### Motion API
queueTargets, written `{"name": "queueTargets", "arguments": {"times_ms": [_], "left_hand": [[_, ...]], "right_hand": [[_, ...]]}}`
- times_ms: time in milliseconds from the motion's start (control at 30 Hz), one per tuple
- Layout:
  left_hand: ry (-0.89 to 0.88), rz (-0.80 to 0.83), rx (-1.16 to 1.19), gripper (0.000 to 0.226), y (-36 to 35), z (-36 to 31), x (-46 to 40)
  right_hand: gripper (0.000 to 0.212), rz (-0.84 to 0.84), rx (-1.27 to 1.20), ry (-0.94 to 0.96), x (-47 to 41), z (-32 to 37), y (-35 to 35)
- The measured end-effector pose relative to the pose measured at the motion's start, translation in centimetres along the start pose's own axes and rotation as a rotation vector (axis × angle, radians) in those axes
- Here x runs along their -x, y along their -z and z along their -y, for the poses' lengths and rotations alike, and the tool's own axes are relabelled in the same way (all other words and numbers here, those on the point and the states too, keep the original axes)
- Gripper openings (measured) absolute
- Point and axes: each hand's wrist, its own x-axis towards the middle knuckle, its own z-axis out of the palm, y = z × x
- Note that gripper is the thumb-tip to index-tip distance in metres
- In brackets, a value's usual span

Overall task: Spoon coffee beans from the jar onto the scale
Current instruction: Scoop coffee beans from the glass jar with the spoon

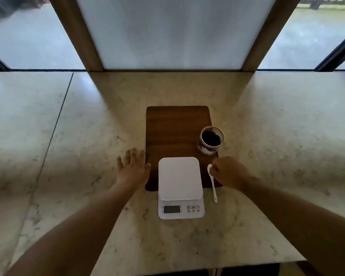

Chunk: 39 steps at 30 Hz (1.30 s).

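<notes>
Right hand [228, 172] curls at the white spoon [212, 180] by the scale [179, 179], grip probably not closed yet; left hand [132, 166] lies flat and empty, likely bracing the board [175, 128], open jar [211, 139] within reach.

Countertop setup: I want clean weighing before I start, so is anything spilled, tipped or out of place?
Nothing spilled. The white digital scale sits half off the dark wooden board, overhanging its near edge, so it may not rest level. The open glass jar of coffee beans stands upright at the board's right edge.

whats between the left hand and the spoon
The white scale sits between the left hand and the spoon, partly on the wooden board, as the head view shows. Its platform looks bare.
</notes>
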Motion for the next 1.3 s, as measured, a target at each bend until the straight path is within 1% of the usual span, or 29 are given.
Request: {"name": "queueTargets", "arguments": {"times_ms": [33,133,200,333,467,567,733,900,1000,1100,1200,1300], "left_hand": [[0.011,-0.002,-0.008,0.066,-0.6,0.0,0.3],[0.023,-0.076,0.035,0.069,-1.8,-0.6,0.7],[0.033,-0.131,0.048,0.071,-2.8,-1.2,1.2],[0.034,-0.268,0.044,0.071,-4.2,-1.2,1.4],[0.031,-0.309,0.037,0.071,-4.6,-0.9,0.7],[0.04,-0.312,0.049,0.071,-4.7,-1.1,0.9],[0.055,-0.319,0.058,0.071,-4.5,-1.1,1.0],[0.045,-0.327,0.069,0.071,-4.4,-1.2,1.0],[0.049,-0.326,0.077,0.071,-4.3,-1.1,1.0],[0.046,-0.328,0.07,0.071,-4.4,-1.0,1.2],[0.038,-0.345,0.073,0.072,-4.5,-0.9,1.2],[0.036,-0.345,0.067,0.072,-4.6,-0.8,0.9]], "right_hand": [[0.03,0.106,0.048,-0.03,0.0,-0.5,-1.0],[0.039,0.269,0.149,-0.077,0.3,-1.3,-3.0],[0.041,0.298,0.158,-0.074,0.6,-1.8,-4.3],[0.037,0.322,0.147,-0.044,1.0,-3.3,-5.5],[0.035,0.246,0.082,-0.038,1.0,-3.6,-6.0],[0.027,0.177,-0.021,-0.022,1.2,-3.8,-6.3],[0.018,-0.03,-0.214,0.039,2.2,-4.0,-6.4],[0.016,-0.165,-0.323,0.038,2.6,-3.8,-6.2],[0.014,-0.245,-0.363,0.009,2.4,-3.4,-5.8],[0.017,-0.326,-0.405,-0.011,2.5,-2.9,-5.0],[0.018,-0.446,-0.346,0.016,2.4,-2.8,-3.9],[0.016,-0.53,-0.285,0.002,1.7,-3.1,-2.4]]}}
